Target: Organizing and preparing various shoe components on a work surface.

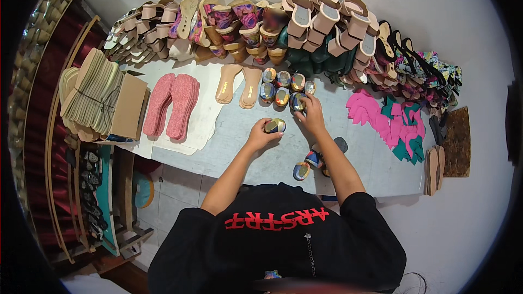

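My left hand [260, 135] is closed round a multicoloured shoe heel [275, 125], its flat top facing up, near the middle of the table. Farther right, the fingers of my right hand [312, 118] grip another patterned shoe heel [297, 101] at the near right corner of a cluster. Several similar shoe heels [281, 97] stand there in short rows, close together. By my right forearm lie a few loose shoe heels [301, 171], partly hidden by the arm, along with a dark grey piece [340, 145].
Tan insoles [229, 84] and pink sole pieces [180, 110] lie left on white paper. Bundled soles [98, 91] stand at the far left. Sandals [299, 20] are piled along the back wall. Pink and green cut pieces [389, 122] spread on the right, near brown soles [433, 170].
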`<control>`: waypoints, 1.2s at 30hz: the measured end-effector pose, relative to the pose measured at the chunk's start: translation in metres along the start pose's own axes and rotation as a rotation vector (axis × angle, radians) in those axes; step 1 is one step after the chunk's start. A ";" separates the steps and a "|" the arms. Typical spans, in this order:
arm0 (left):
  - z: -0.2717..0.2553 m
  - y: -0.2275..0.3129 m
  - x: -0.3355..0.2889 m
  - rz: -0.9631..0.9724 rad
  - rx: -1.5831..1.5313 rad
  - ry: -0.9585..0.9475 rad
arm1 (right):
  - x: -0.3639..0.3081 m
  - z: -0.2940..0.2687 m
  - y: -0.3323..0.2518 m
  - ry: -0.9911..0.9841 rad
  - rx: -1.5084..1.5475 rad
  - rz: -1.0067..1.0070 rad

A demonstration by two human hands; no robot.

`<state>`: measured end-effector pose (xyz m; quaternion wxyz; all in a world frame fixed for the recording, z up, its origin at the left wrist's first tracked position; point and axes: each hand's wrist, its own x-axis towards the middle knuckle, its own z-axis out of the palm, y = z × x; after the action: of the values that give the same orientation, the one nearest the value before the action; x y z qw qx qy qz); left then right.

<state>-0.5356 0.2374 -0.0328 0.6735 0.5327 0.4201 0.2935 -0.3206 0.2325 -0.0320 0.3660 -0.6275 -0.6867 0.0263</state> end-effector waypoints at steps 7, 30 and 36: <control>0.002 0.003 0.026 0.088 0.005 -0.139 | 0.012 0.007 -0.007 0.065 0.176 0.028; 0.070 0.047 0.034 0.547 0.308 0.117 | -0.007 -0.006 -0.017 0.146 0.978 0.833; 0.068 0.029 0.035 0.407 0.386 -0.152 | 0.036 -0.002 0.073 0.228 0.523 0.788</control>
<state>-0.4575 0.2423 -0.0084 0.5163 0.7449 0.3010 0.2964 -0.2555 0.2785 -0.0497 0.5466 -0.7256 -0.3227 0.2658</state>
